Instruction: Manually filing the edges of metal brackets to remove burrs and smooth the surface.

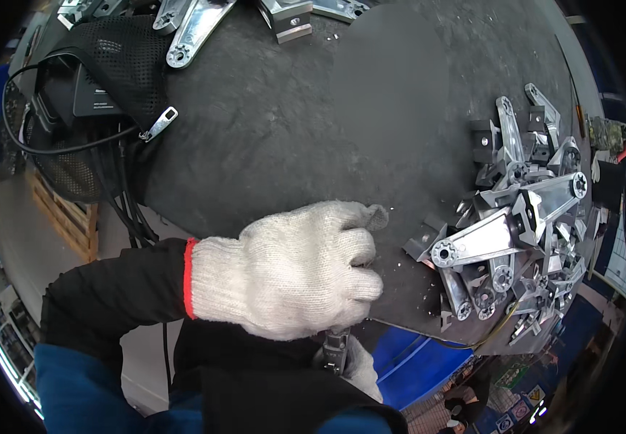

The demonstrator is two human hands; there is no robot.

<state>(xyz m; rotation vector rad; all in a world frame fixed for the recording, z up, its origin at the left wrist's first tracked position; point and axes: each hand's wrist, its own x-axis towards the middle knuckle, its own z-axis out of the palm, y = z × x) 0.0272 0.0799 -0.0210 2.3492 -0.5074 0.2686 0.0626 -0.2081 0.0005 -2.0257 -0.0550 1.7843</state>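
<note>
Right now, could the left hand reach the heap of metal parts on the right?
Probably yes: only specked dark tabletop lies between the gloved left hand and the heap of metal parts.

Light glints off the metal parts [481, 236]; edges curve into black.

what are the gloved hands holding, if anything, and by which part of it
Cannot be told: a small black object shows between the left hand and the right hand, but any grip on it is hidden.
</note>
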